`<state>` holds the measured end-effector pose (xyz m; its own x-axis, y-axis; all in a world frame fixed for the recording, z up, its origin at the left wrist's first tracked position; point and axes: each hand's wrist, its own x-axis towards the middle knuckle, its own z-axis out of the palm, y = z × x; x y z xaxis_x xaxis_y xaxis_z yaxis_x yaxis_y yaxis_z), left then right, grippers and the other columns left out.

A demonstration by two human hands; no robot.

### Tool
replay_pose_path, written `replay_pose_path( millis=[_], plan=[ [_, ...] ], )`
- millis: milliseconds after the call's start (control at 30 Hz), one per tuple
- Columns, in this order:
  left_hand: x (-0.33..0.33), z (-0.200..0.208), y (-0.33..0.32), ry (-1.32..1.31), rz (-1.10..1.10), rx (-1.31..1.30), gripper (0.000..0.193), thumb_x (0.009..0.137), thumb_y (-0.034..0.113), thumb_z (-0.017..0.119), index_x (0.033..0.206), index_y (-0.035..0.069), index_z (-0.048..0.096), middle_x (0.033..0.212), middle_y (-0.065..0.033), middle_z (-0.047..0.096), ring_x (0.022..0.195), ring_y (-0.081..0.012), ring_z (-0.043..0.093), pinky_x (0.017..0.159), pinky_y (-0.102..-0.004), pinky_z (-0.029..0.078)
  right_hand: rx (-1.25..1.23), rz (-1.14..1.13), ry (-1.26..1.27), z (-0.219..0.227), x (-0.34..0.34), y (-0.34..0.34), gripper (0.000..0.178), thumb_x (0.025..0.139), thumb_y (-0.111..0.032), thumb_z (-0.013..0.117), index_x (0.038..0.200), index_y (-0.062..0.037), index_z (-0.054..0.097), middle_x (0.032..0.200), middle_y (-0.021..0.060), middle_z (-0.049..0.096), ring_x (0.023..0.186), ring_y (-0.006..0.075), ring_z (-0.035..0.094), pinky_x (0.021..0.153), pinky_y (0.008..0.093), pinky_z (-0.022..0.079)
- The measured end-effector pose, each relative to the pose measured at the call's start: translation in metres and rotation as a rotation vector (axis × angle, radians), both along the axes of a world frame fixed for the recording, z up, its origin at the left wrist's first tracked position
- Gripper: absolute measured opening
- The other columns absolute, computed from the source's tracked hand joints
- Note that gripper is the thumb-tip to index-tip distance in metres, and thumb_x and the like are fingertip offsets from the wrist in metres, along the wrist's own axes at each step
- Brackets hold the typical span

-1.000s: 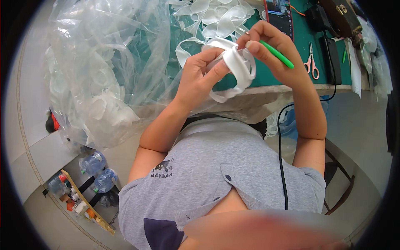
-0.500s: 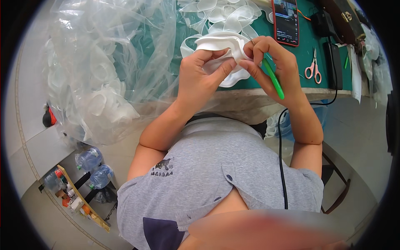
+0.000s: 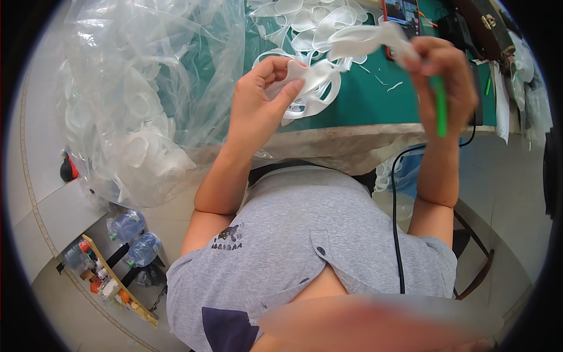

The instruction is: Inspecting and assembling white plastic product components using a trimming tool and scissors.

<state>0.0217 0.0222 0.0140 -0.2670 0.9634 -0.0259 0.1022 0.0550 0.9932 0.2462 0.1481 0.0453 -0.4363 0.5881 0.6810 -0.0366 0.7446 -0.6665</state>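
Observation:
My left hand [image 3: 262, 100] pinches a soft white translucent moulded piece [image 3: 315, 76] between thumb and fingers, just above the front edge of the table. Raised to the right, my right hand [image 3: 451, 79] is blurred by motion. Its fingers grip the end of a wavy white strip [image 3: 359, 42], which stretches left toward the piece in my left hand; I cannot tell whether the two still join. A green pen-shaped tool [image 3: 440, 108] is also held in my right hand, pointing down along the palm. White looped pieces [image 3: 325, 102] show behind and below the left-hand piece.
More white ring-shaped pieces [image 3: 308, 23] lie heaped at the back of the green table [image 3: 375, 105]. A large clear plastic bag [image 3: 146, 105] with white pieces fills the left. A phone [image 3: 402, 12] stands behind; a black cable [image 3: 396, 223] hangs in front. Small white scraps [image 3: 394, 86] lie nearby.
My hands have moved apart, the right one up and to the right with the white strip and green tool. The pink scissors are now hidden behind it.

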Motion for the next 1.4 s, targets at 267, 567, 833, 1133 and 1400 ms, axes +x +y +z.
replay_pose_path(
  millis=[267,567,833,1133,1400],
  plan=[
    [-0.023,0.010,-0.006,-0.063,-0.364,-0.368,0.054,0.079,0.009,0.065,0.128,-0.002,0.045,0.106,-0.0104,0.058,0.090,-0.0127,0.057,0.080,-0.0252,0.046,-0.175,-0.412,-0.061,0.040,0.153,-0.058,0.020,0.086,0.006,0.060,0.083,-0.0063,0.045,0.094,0.0138,0.059,0.087,0.0138,0.052,0.079,0.0244,0.041],
    [-0.008,0.006,0.005,0.063,-0.336,-0.334,0.037,0.081,0.020,0.073,0.106,-0.002,0.057,0.087,-0.0074,0.065,0.077,-0.0096,0.058,0.069,-0.0243,0.046,-0.851,-0.741,-0.735,0.040,0.221,-0.137,0.016,0.087,-0.003,0.060,0.084,-0.0034,0.044,0.092,0.0060,0.057,0.082,0.0111,0.048,0.078,0.0217,0.040],
    [-0.005,0.037,-0.003,-0.266,-0.228,-0.238,0.038,0.083,0.009,0.067,0.115,-0.004,0.052,0.103,-0.0170,0.067,0.082,-0.0136,0.063,0.075,-0.0255,0.048,-0.496,-0.711,-0.405,0.035,0.171,-0.096,0.027,0.095,-0.016,0.056,0.114,0.0029,0.061,0.103,0.0090,0.066,0.095,0.0155,0.059,0.086,0.0288,0.045],
    [0.016,0.018,0.002,-0.534,-0.061,-0.105,0.039,0.080,0.014,0.075,0.111,-0.001,0.059,0.089,-0.0015,0.064,0.069,-0.0035,0.052,0.060,-0.0187,0.040,-0.116,-0.039,-0.031,-0.005,0.004,-0.052,0.020,0.080,0.010,0.064,0.099,0.0055,0.063,0.089,0.0153,0.066,0.080,0.0200,0.063,0.069,0.0262,0.051],
    [0.022,0.028,0.003,-0.449,0.045,0.005,0.035,0.080,0.014,0.075,0.109,-0.002,0.061,0.090,-0.0033,0.066,0.074,-0.0068,0.059,0.064,-0.0190,0.047,0.114,0.025,-0.044,-0.017,-0.036,-0.038,0.021,0.081,0.008,0.065,0.101,0.0023,0.064,0.091,0.0153,0.067,0.079,0.0233,0.065,0.068,0.0272,0.052]
  ],
)
